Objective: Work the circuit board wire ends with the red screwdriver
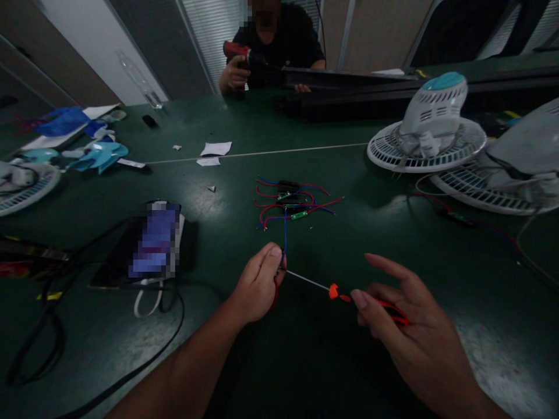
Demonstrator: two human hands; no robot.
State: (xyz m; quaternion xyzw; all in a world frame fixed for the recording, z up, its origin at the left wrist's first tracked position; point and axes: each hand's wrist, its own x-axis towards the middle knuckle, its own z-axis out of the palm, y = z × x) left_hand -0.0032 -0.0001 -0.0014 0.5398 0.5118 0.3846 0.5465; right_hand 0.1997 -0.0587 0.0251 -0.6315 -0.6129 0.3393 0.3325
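Observation:
My left hand (261, 282) is closed, thumb pressed on a small part mostly hidden in the fingers. A blue wire (285, 233) rises from that part, and a red wire curves below it. My right hand (406, 320) holds a screwdriver (334, 291) with an orange and dark handle, between the thumb and curled fingers, its index finger stretched out. The thin metal shaft points left and its tip meets the part at my left hand. Just beyond lie several small green circuit boards (299, 215) with red and blue wires, among black pieces (288, 186).
White fan housings (430, 131) sit at the right. A phone-like device (155, 241) with cables is on the left, near blue plastic pieces (100, 154). Paper scraps (216, 149) lie farther back. Across the green table a person holds a red power drill (238, 55) by long black bars (349, 99).

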